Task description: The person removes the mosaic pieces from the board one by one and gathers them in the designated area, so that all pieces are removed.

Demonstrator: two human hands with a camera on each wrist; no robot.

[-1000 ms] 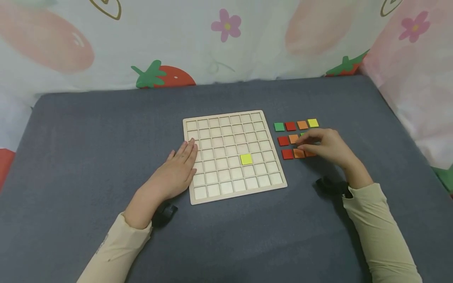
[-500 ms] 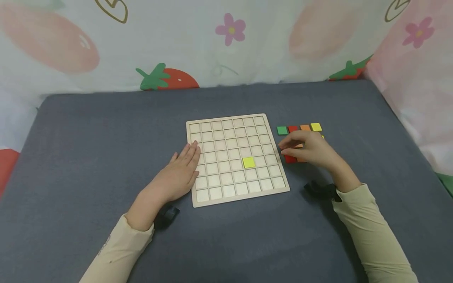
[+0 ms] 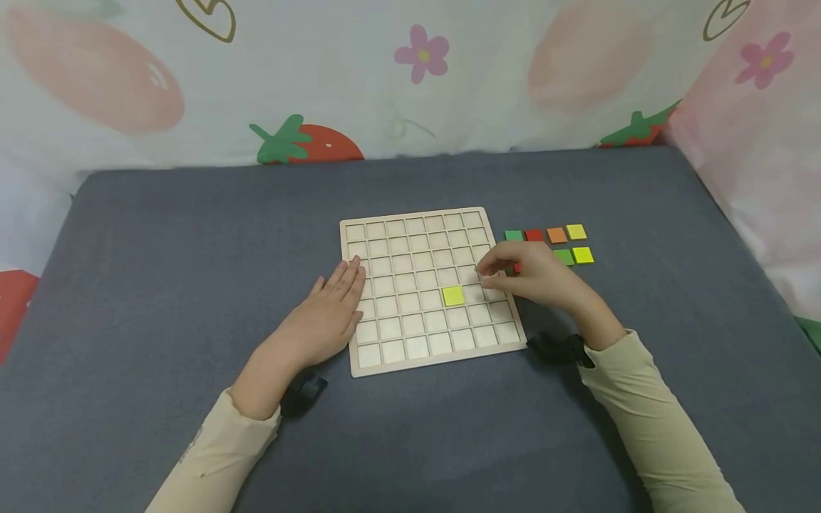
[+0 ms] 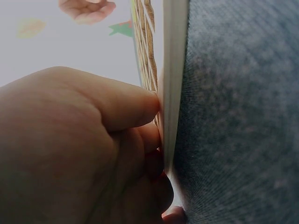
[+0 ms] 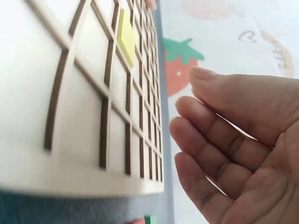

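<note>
A wooden grid board (image 3: 439, 363) lies on the dark table, with one yellow tile (image 3: 453, 296) in a cell right of its middle. My left hand (image 3: 321, 324) rests flat at the board's left edge, and in the left wrist view its thumb (image 4: 140, 109) touches the rim. Above the board's right edge hovers my right hand (image 3: 539, 278), thumb and index finger bent close together. Whether a tile sits between those fingertips I cannot make out. In the right wrist view the other fingers (image 5: 201, 144) are loosely bent over the grid.
Beyond the right hand lie rows of coloured square tiles, among them a red tile (image 3: 534, 235), an orange tile (image 3: 556, 235) and a green tile (image 3: 564, 257). The hand hides part of them. A patterned cloth (image 3: 474, 78) hangs behind the table.
My right hand has moved left from the tile rows to above the board's right edge, its fingers still bent together. The left hand stays at the board's edge. The head view has shifted slightly.
</note>
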